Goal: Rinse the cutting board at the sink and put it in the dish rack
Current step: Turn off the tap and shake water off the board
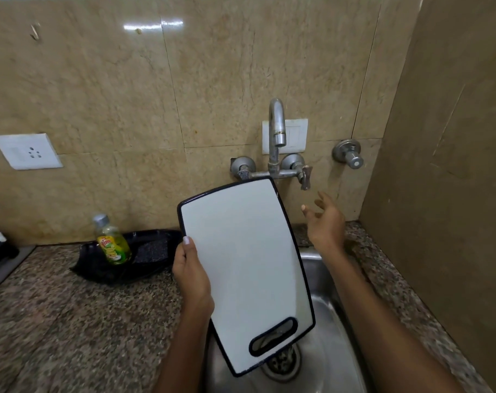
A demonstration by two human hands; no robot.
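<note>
Early stage: no water running from the faucet (pixel 278 129), so by my read rinsing hasn't started and racking is still to do; no dish rack in view. My left hand (pixel 191 272) grips the cutting board (pixel 246 268) by its left long edge, thumb on the white face, other fingers hidden behind. Board is tilted over the sink (pixel 323 350), handle slot toward me above the drain. My right hand (pixel 323 222) is empty, fingers spread loosely, just right of the board, below the tap handle (pixel 305 177).
</note>
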